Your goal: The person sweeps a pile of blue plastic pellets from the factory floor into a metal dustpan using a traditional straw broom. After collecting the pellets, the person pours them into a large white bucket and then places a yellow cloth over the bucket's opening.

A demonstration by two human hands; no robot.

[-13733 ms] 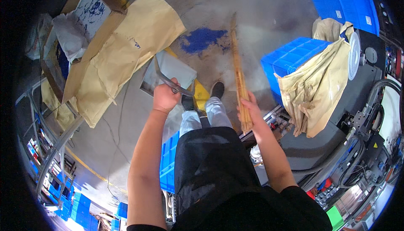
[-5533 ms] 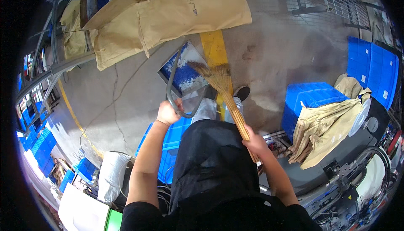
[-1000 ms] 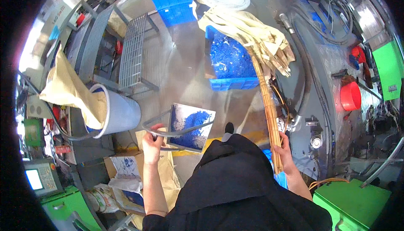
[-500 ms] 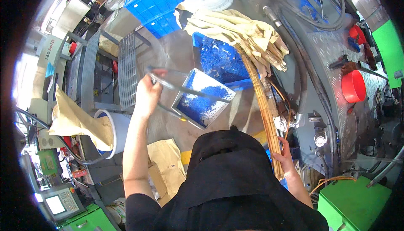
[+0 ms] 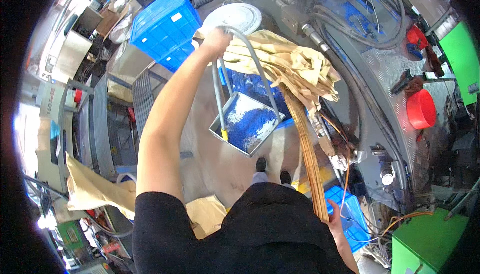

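Dustpan: the metal dustpan (image 5: 246, 123) hangs in the air in front of the person, above the floor and just short of the blue crate (image 5: 255, 85), its tray heaped with blue granules.
Left hand: the left hand (image 5: 216, 38) is raised high, fingers wrapped tight round the top of the dustpan's looped handle.
Right hand: the right hand (image 5: 334, 218) sits low at the hip, closed round the bamboo broom (image 5: 307, 149), which stands nearly upright.
What changed: half a second ago the pan was lower and nearer the body; now the arm is stretched up and the pan has swung out toward the crate. My read is that the load is being carried over for tipping.
Around: tan paper sacks (image 5: 290, 66) drape over the crate's far side; a round white lid (image 5: 235, 16) lies beyond; a second blue crate (image 5: 162, 26) stands to the left.
In the way: the sacks cover much of the crate's opening, and black hoses (image 5: 357, 99) run close on the right.
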